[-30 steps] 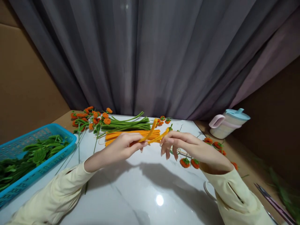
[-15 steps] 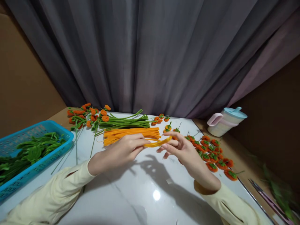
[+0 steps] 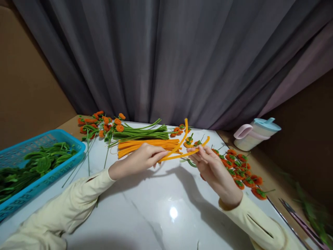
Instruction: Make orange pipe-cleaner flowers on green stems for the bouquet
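Pinching now with the left hand (image 3: pixel 143 158), thumb and fingers closed on the bright orange strip (image 3: pixel 177 157), and holding it up over the white table (image 3: pixel 145 208), right in the gap between both hands. Fanning out from those left fingertips in two prongs, one rising toward one o'clock, the other lower toward two; can't tell whether from a single folded length or from a pair. Round to three o'clock, catching the lower prong near its tip with the right hand (image 3: pixel 212 170), nipped between thumb and fingers. Standing apart, hand from hand, and bridged only by that prong! Looking to ten o'clock, just beyond the left hand, at the orange bundle (image 3: pixel 130 146) lying flat, then past it to green stems (image 3: pixel 145 133) and a cluster of orange flowers (image 3: pixel 106 120). Over at nine, spotting a blue basket (image 3: pixel 75 156) loaded with green leaves (image 3: pixel 44 165). Out at two, meeting a blue-lidded jug (image 3: pixel 249 139); nearer four, more orange flower heads spread beside the right hand, then pink-handled scissors (image 3: pixel 299 217) farther off. And up at twelve, hanging in folds across the back, a grey curtain (image 3: pixel 166 59)
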{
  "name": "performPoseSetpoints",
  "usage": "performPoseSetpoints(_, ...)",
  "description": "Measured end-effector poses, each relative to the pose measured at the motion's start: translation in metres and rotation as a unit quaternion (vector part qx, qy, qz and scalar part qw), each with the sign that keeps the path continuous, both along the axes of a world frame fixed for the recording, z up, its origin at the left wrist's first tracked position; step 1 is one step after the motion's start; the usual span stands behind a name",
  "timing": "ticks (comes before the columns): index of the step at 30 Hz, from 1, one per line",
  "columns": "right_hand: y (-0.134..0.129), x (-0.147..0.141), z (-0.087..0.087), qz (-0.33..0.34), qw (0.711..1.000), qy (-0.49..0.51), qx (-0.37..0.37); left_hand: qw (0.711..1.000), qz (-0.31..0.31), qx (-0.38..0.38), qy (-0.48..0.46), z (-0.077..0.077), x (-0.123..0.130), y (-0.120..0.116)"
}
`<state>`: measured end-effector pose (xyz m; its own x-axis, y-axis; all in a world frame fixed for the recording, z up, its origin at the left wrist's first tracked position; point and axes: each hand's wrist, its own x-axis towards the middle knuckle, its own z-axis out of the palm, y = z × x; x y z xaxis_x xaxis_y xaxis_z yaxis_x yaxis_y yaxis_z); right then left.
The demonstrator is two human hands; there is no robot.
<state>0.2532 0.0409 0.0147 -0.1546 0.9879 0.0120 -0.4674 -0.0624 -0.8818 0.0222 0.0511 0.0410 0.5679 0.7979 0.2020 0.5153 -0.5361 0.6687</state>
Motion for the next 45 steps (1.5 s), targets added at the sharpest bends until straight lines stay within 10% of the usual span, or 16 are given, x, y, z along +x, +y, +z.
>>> performPoseSetpoints(10,-0.042,0.03,-0.048,0.082,0.987,0.01,-0.136,0.873,-0.118,-0.47,-0.054,-0.046,0.022,-0.021)
performPoseSetpoints(16,-0.048,0.04,-0.068,0.161,0.976,0.008,-0.148,0.791,-0.11,-0.586,-0.136,-0.085,0.021,-0.014)
performPoseSetpoints(23,-0.045,0.045,-0.07,0.188,0.971,0.012,-0.147,0.753,-0.098,-0.617,-0.207,-0.094,0.014,0.003)
performPoseSetpoints(36,-0.045,0.046,-0.068,0.194,0.969,-0.022,-0.148,0.945,0.031,-0.308,0.106,-0.003,-0.05,0.037)
performPoseSetpoints(40,-0.045,0.045,-0.067,0.191,0.97,-0.023,-0.147,0.961,0.066,-0.1,0.251,-0.017,-0.051,0.034)
performPoseSetpoints(45,-0.046,0.045,-0.066,0.191,0.971,-0.022,-0.146,0.946,0.061,-0.024,0.317,-0.047,-0.038,0.029)
